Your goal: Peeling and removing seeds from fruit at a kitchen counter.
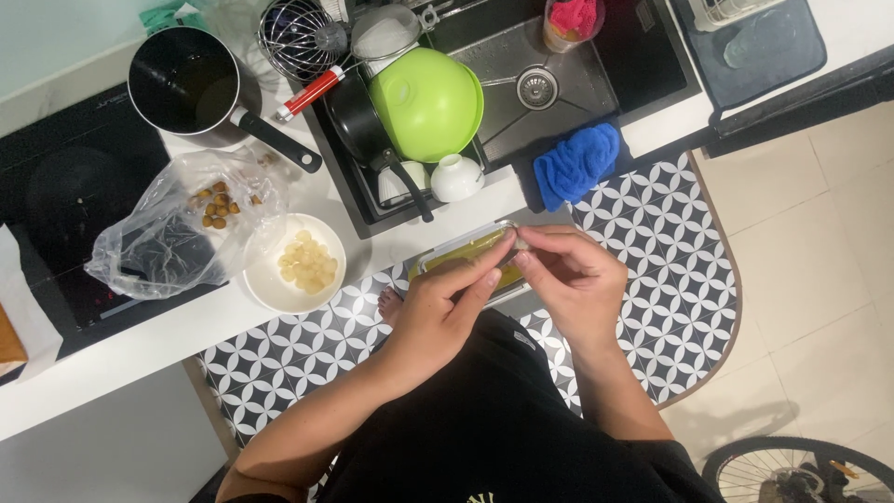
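Here both hands meet over a clear container [466,253] of yellowish pieces at the counter's edge. The left hand [442,307] and right hand [573,270] pinch their fingertips narrowly together on something too small to make out. At nine o'clock from them sits a white bowl [268,284] of pale peeled pieces, beside a plastic bag [158,242].

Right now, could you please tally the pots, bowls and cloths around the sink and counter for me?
Pots: 2, the saucepan and the pan
Bowls: 3, green, small white, white with peeled fruit
Cloths: 1, blue
Total: 6
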